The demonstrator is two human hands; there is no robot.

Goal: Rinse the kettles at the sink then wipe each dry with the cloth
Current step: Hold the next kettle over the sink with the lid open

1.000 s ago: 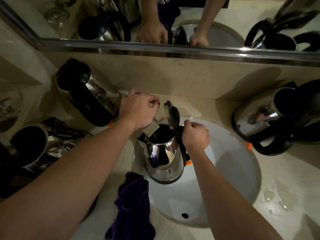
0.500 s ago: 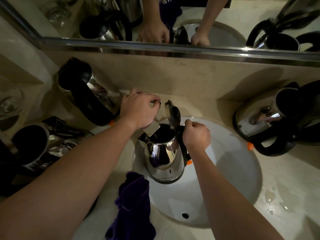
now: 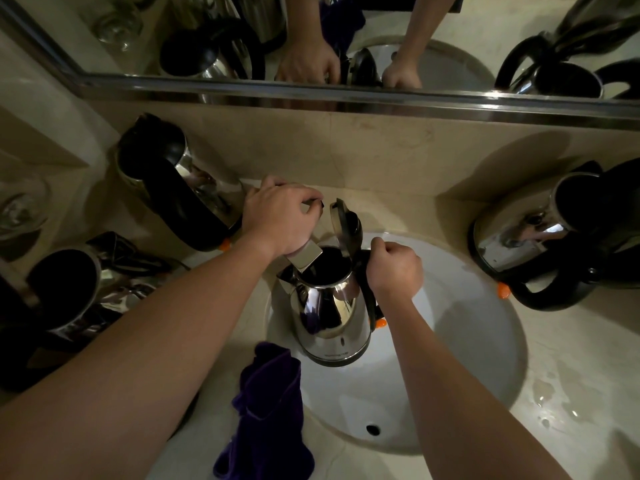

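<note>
Over sink (image 3: pixel 485 306) — open-lidded kettle (image 3: pixel 329 306), right hand (image 3: pixel 394 268) gripping.

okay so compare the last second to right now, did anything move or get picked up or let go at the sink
Nothing visibly changed. The right hand grips the black handle of the shiny steel kettle with its lid up over the white sink basin, the left hand is on the metal tap, and the purple cloth lies on the rim.

Four steel kettles (image 3: pixel 329 306) (image 3: pixel 180 188) (image 3: pixel 76 292) (image 3: pixel 540 237), one purple cloth (image 3: pixel 266 410), one sink (image 3: pixel 467 341), two hands (image 3: pixel 277 220) (image 3: pixel 394 268).
</note>
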